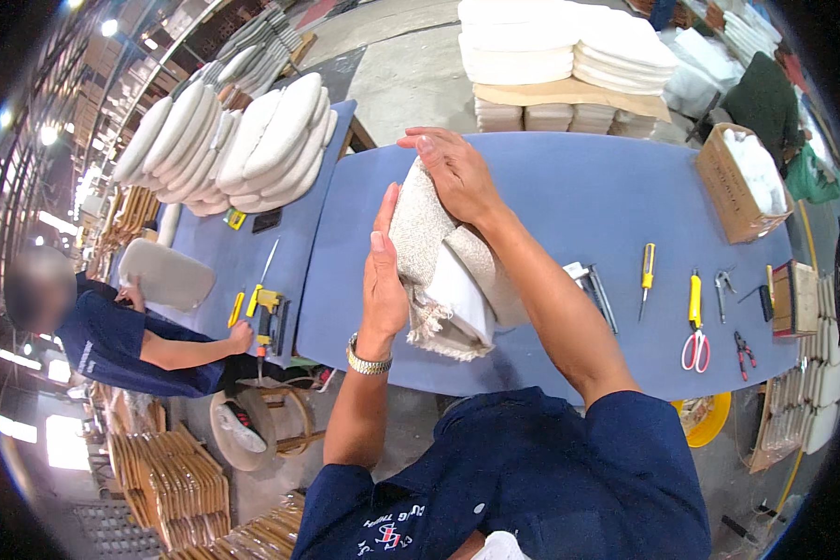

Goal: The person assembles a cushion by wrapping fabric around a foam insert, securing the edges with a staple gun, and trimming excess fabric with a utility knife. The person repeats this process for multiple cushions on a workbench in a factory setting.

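Between my two hands is a beige woven-fabric cushion cover (414,224), with a frayed edge toward me. White padding or lining (467,322) shows at its near, folded-open end. My left hand (383,280) presses flat along its left side, fingers straight and pointing away from me. My right hand (457,177) curves over the far end and right side. Together the palms squeeze the piece above the blue table (551,201). Part of the cover's right side is hidden behind my right forearm.
Right of me lie a stapler-like metal tool (595,297), a yellow screwdriver (647,271), a yellow cutter (695,299), red-handled scissors (696,352) and pliers (744,355). A cardboard box (726,182) stands far right. At left, a co-worker (112,327) holds a pad and a staple gun (269,317).
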Action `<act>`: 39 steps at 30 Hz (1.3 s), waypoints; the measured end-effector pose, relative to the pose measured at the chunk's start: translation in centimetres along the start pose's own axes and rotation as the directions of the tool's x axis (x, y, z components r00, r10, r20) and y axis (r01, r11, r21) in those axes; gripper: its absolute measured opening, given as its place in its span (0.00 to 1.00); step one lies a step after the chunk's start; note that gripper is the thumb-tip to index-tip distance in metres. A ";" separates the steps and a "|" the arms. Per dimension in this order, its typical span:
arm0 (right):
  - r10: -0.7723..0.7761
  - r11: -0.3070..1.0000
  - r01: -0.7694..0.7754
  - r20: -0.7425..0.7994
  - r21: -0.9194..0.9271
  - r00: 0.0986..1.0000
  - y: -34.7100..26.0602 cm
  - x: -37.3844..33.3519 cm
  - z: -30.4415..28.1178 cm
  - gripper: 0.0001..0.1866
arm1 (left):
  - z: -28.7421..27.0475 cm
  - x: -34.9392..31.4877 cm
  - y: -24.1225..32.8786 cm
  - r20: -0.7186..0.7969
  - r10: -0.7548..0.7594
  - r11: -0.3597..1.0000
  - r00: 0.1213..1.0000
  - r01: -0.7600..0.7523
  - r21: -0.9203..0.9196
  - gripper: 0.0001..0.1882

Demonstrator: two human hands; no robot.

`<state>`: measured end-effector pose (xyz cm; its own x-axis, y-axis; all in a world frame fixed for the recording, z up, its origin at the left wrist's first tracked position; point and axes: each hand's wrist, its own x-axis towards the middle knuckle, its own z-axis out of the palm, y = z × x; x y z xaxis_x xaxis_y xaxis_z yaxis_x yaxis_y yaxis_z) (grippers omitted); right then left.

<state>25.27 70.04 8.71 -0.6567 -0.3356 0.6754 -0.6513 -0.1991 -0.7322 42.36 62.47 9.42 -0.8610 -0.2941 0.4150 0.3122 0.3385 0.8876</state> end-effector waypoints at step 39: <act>-0.110 0.972 0.099 -0.041 -0.213 0.993 -5.5 -10.6 -4.8 0.08 | 4.9 9.9 2.4 0.153 0.279 0.421 0.948 -0.264 0.868 0.29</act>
<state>34.03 79.08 6.02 -0.5959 -0.2740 0.7549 -0.7791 -0.0306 -0.6261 32.60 64.75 14.73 -0.7906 -0.0475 0.6105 0.0105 0.9958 0.0911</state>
